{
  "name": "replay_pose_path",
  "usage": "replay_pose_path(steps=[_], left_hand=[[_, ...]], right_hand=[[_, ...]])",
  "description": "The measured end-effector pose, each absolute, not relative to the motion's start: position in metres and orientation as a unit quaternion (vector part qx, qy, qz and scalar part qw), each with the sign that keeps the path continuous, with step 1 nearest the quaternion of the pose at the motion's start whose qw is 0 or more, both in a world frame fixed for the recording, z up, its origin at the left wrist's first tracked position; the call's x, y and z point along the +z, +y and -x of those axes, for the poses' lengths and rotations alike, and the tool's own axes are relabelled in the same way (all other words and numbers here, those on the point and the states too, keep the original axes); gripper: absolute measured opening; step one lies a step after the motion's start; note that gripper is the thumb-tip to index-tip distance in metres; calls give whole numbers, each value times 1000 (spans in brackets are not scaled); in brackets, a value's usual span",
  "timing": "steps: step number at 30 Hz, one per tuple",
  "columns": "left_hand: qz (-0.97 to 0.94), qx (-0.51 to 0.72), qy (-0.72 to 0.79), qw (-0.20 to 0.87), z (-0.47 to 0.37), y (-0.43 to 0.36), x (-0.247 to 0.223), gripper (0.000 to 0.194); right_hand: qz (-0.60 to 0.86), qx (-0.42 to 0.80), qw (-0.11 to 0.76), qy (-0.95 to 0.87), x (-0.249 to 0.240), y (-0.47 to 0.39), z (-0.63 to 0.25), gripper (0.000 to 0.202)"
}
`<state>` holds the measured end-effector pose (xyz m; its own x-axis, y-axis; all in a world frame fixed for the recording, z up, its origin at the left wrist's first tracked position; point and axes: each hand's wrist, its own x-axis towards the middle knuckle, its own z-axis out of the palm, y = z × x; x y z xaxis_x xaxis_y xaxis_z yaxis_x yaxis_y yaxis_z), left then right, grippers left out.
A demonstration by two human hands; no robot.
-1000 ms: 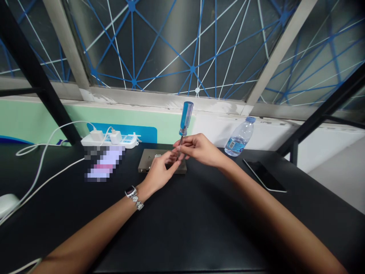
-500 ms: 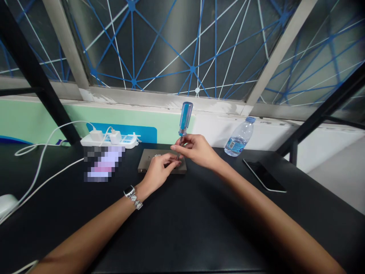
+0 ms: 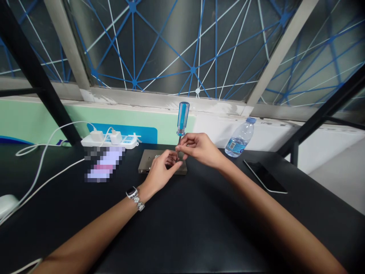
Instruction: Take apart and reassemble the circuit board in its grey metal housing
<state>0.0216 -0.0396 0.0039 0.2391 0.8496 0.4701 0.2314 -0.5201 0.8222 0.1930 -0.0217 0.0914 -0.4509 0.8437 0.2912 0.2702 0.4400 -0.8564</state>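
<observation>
A screwdriver [image 3: 183, 116] with a clear and blue handle stands nearly upright, its handle on top. My right hand [image 3: 201, 149] is closed on its metal shaft, just below the handle, in a pinch of thumb and fingertips. Beneath the hands lies a flat grey-brown metal box [image 3: 146, 161] on the black table. My left hand [image 3: 162, 167] is over the box's front, its thumb and curled fingers apart around the lower end of the shaft. The screwdriver's tip is hidden by the left hand, as is whatever it touches. A silver watch is on the left wrist.
A white power strip [image 3: 128, 142] with plugs and cables stands at the back left, a blurred-out phone-like item [image 3: 107, 163] before it. On the right are a water bottle [image 3: 237, 144] leaning at the wall and a dark phone [image 3: 264, 175]. A white rounded object [image 3: 8, 205] sits far left.
The screwdriver has come more upright, its handle shifting slightly left. My left thumb and fingers have spread apart near the shaft's lower end. My right hand keeps its pinch.
</observation>
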Motion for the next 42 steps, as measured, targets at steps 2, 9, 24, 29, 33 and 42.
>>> replay_pose_path(steps=[2,9,24,29,33,42], left_hand=[[-707,505,396,298,-23,-40,2,19],[-701,500,356,363,-20,-36,1,14],[-728,494,376,292,-23,-42,6,20],[-714,509,381,294,-25,-40,4,13],[-705,496,357,359,-21,-36,2,14],[-731,454,297,412,-18,-33,1,23]], right_hand=[[376,365,385,-759,90,-22,-192,25],[394,366,364,-761,91,-22,-193,28],[353,421,390,-739,89,-19,-195,25],[365,381,442,-726,79,-16,-189,31],[387,365,426,-732,82,-20,-187,32],[337,461,313,-759,98,-24,-198,26]])
